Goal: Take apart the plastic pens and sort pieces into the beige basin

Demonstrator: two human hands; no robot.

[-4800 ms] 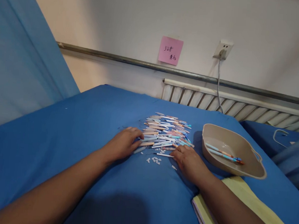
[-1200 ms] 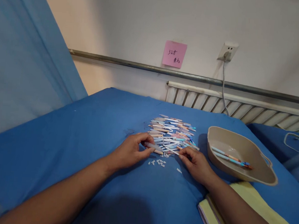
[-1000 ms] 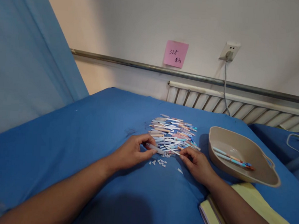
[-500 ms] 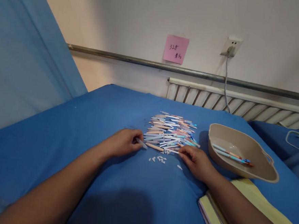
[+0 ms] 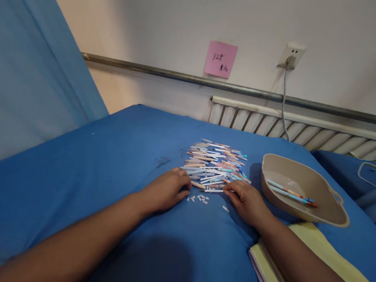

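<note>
A pile of pen parts (image 5: 215,163), pastel barrels and thin white refills, lies on the blue cloth (image 5: 109,161). My left hand (image 5: 168,190) rests at the pile's near left edge. Its fingers are curled down, their tips at the end of a tan barrel (image 5: 198,185), and what lies under them is hidden. My right hand (image 5: 247,199) sits at the pile's near right edge, thumb and fingers pinched on a thin white refill (image 5: 213,191) that points left. Several small white bits (image 5: 198,198) lie between the hands.
A beige oval tray (image 5: 312,212) holding a few assembled pens (image 5: 289,193) stands right of the pile. A yellow notebook (image 5: 315,253) lies under my right forearm. Behind are a radiator (image 5: 272,125), a wall socket with a cable, a pink note and a blue curtain at the left.
My left hand, which held a clear barrel lifted off the cloth, has come down and shifted right to the pile's edge. The right hand stayed put, pinching the refill.
</note>
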